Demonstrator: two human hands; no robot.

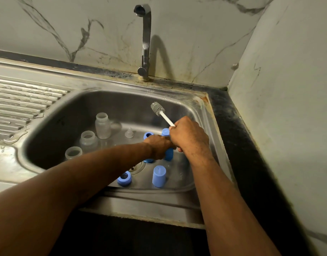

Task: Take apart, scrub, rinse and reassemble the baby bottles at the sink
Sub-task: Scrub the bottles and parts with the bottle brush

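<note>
From my head view, my right hand (189,134) is curled round the white handle of the bottle brush (157,108), its bristle head angled up and away beyond my knuckles. My left hand (159,147) reaches down onto a blue cap (169,154) just beside it; whether its fingers close on it I cannot tell. Left of both hands stand three clear bottles (103,125) in the sink (201,111); a blue cap (159,176) and ring (124,178) sit nearer me.

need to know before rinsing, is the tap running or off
Off. No stream falls from the faucet spout into the sink, and the right hand holds the brush dry above the basin.
</note>
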